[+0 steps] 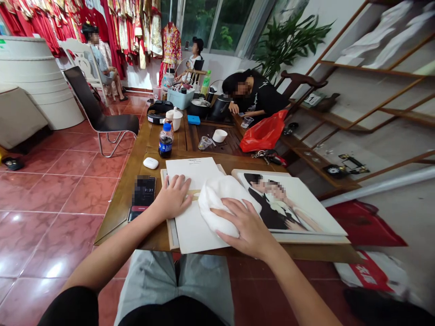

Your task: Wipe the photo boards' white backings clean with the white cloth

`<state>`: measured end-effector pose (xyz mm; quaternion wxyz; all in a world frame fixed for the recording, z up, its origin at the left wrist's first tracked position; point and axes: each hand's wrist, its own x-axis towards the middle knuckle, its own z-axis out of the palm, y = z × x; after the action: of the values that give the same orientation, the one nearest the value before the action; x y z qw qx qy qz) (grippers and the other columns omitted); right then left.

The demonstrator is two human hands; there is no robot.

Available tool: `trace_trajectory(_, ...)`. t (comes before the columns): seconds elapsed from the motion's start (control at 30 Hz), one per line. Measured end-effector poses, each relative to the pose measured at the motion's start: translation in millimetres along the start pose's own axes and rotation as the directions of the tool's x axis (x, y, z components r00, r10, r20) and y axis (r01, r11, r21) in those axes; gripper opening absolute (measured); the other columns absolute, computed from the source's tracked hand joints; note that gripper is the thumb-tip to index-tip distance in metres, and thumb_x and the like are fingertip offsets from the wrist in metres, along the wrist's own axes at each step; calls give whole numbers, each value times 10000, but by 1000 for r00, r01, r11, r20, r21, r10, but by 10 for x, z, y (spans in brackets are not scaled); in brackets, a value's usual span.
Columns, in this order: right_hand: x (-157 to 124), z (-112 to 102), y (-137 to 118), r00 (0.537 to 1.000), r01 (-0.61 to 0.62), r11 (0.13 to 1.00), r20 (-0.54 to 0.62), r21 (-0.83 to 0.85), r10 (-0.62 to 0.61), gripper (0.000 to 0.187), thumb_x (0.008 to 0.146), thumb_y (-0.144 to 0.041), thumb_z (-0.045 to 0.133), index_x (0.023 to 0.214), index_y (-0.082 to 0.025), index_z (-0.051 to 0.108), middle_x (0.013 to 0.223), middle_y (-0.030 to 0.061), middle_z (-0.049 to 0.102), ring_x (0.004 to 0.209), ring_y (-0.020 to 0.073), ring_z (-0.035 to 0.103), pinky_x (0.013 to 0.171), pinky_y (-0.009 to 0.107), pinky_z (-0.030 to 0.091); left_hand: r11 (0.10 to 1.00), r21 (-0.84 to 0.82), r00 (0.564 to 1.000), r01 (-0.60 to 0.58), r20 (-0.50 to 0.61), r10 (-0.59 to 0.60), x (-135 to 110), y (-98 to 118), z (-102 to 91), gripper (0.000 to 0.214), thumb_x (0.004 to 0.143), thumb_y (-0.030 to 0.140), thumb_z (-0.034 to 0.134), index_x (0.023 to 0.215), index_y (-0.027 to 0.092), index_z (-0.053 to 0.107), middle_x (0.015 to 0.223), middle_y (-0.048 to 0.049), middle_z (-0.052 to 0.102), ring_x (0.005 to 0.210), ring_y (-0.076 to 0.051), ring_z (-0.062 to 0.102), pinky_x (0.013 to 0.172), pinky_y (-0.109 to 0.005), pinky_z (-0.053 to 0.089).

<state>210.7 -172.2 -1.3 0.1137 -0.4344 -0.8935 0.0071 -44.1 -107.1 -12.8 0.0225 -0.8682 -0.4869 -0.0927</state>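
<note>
My left hand [173, 198] lies flat with spread fingers on a white board [195, 233], near its left edge. A bunched white cloth [217, 190] sits on the right part of this board. My right hand [239, 224] grips the cloth from above, fingers curved over it. Beneath the board, the pale edge of another flat panel shows on the left. Just right of the cloth lies a large photo print [299, 203] of two people in black and white clothes. The cloth overlaps its near left side.
Left of the board are a phone [143, 192] and a white earbud case [150, 163]. Behind stand a blue-capped bottle [165, 141], a white bowl [219, 135], a red plastic bag [265, 131] and keys [268, 156]. A person [258, 93] leans over the table's far side. Wooden shelves [353, 120] rise right.
</note>
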Motion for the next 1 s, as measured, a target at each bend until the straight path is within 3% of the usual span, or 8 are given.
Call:
trace_trajectory(0.23, -209, 54, -214, 991, 58, 998, -123, -31, -62, 455, 879, -413, 584, 1284, -218, 655, 1285, 172, 597, 1225, 352, 517, 1030, 548, 302, 1000, -9, 1000, -6, -25, 5, 1, -10, 51, 536, 1033, 408, 342, 1470, 116, 444, 1494, -197, 482, 1397, -349, 419, 1173, -575, 297)
trace_trajectory(0.63, 13, 256, -815, 961, 58, 998, -273, 37, -45, 544, 813, -536, 610, 1281, -259, 642, 1290, 145, 599, 1228, 361, 510, 1053, 569, 258, 998, 59, 999, -36, 28, 35, 0, -41, 48, 618, 1014, 457, 405, 1514, 95, 379, 1505, -224, 455, 1407, -371, 401, 1177, -587, 277)
trace_trajectory(0.8, -40, 254, -753, 960, 5, 1000, -281, 29, 3, 512, 828, -506, 599, 1275, -261, 652, 1291, 144, 600, 1219, 354, 526, 1050, 558, 283, 999, 40, 999, -28, 23, 27, -2, -32, 41, 599, 1028, 451, 363, 1509, 95, 392, 1513, -215, 452, 1409, -368, 399, 1176, -588, 278)
trace_trajectory(1.0, -201, 213, -451, 949, -181, 979, -278, -93, 149, 446, 911, -455, 536, 1272, -225, 660, 1280, 174, 592, 1187, 356, 546, 1004, 559, 343, 1000, 9, 1000, -9, 3, 9, 4, -11, 38, 567, 1039, 417, 323, 1495, 94, 419, 1508, -207, 465, 1412, -358, 402, 1178, -590, 285)
